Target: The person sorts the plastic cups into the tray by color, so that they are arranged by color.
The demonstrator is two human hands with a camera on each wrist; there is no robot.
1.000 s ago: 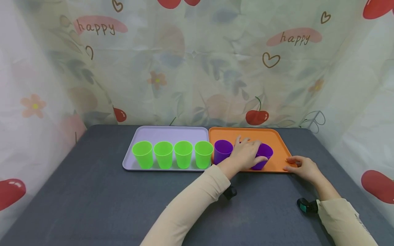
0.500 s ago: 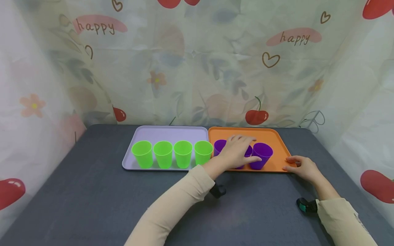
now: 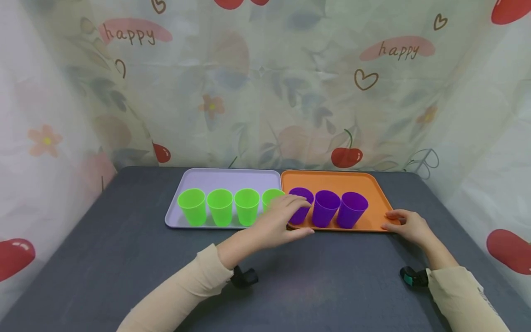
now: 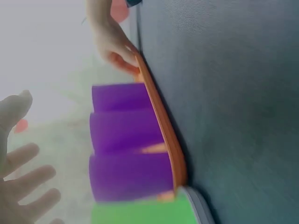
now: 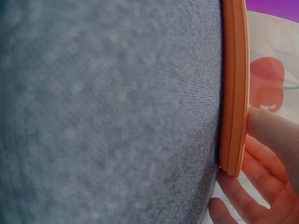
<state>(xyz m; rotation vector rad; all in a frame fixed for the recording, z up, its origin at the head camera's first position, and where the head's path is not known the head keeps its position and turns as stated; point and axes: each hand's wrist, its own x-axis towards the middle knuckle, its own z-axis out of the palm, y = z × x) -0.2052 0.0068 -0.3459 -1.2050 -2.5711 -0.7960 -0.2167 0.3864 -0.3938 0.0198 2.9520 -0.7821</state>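
Three purple cups (image 3: 326,209) stand upright in a row along the front of the orange tray (image 3: 377,203). My left hand (image 3: 275,223), fingers and thumb spread, hovers at the seam between the trays and holds nothing; in the head view it covers part of the rightmost green cup (image 3: 271,196) and overlaps the leftmost purple cup (image 3: 299,196). From the left wrist view, a gap shows between its fingers (image 4: 35,179) and the purple cups (image 4: 124,130). My right hand (image 3: 408,226) grips the front right corner of the orange tray, its thumb (image 5: 268,123) against the rim.
Several green cups (image 3: 221,207) stand upright in a row on the lilac tray (image 3: 232,177), which lies side by side with the orange one. Both trays lie near the back of the dark grey table (image 3: 124,258). A patterned curtain (image 3: 265,92) hangs behind and at the sides.
My left hand has moved left and toward me, from above the purple cups to the seam between the trays, leaving the middle and right purple cups uncovered. My right hand has stayed put.
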